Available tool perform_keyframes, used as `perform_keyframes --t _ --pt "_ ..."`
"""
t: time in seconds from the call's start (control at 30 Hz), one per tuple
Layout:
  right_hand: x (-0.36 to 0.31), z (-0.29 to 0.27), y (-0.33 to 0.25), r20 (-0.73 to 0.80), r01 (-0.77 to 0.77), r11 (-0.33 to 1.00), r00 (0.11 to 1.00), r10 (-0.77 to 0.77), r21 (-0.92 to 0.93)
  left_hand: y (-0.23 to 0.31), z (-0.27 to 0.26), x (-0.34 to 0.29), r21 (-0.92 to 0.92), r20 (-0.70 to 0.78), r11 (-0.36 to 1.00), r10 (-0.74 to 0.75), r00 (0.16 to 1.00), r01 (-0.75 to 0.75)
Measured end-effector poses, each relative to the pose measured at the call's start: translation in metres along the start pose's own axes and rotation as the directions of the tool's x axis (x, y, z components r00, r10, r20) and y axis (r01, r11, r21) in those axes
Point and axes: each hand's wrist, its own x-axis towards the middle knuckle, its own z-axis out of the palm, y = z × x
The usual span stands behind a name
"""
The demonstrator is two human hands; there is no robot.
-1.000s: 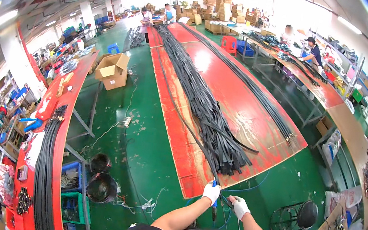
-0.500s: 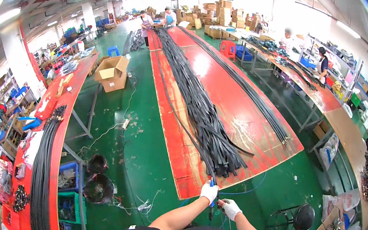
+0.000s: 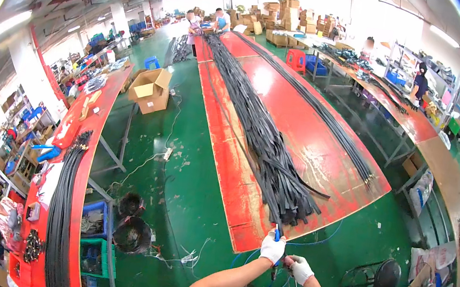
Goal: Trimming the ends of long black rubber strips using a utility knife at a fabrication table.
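Both my hands wear white gloves and are close together at the near end of the long red table [image 3: 322, 150]. My left hand [image 3: 272, 248] is closed round a blue tool [image 3: 277, 233], whose tip points at the near end of a black strip. Just to its right, my right hand [image 3: 299, 269] is closed, its fingertips turned toward the left hand. What it pinches is too small to make out. Below the hands, dark and thin lines hang down. A thick bundle of flat black sleeves [image 3: 261, 130] runs along the table, its loose ends fanned out nearest me.
A bundle of black cables [image 3: 326, 118] lies along the table's right side. At the left, another red table [image 3: 81, 182] carries long black cables [image 3: 63, 208]. A black round stool [image 3: 387, 275] stands at right. An open carton [image 3: 149, 91], black bins [image 3: 132, 234] and a white cord are on the floor.
The whole view has shifted a little, so the table sits farther right. My hands stay together at the table's near end, the blue tool still in the left.
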Motion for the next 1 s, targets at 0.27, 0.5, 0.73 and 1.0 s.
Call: perform_keyframes --t 0.27,0.5,0.73,1.0 --pt "-0.026 0.021 -0.085 -0.089 0.134 0.991 0.987 -0.133 0.011 0.056 -0.023 0.030 -0.160 0.082 0.980 0.133 0.988 -0.119" --pt "-0.019 -0.039 -0.158 -0.265 0.224 0.974 0.941 -0.211 0.019 0.164 0.041 0.070 -0.187 0.105 0.961 0.228 0.968 -0.206" --pt "0.036 -0.153 -0.230 -0.357 0.410 0.912 0.853 -0.382 0.005 0.245 0.173 0.152 -0.317 0.254 0.936 0.236 0.938 -0.149" --pt "0.167 -0.364 -0.225 -0.386 0.294 0.944 0.896 -0.217 0.150 0.264 0.407 0.254 0.205 0.246 0.950 0.183 0.952 -0.236"
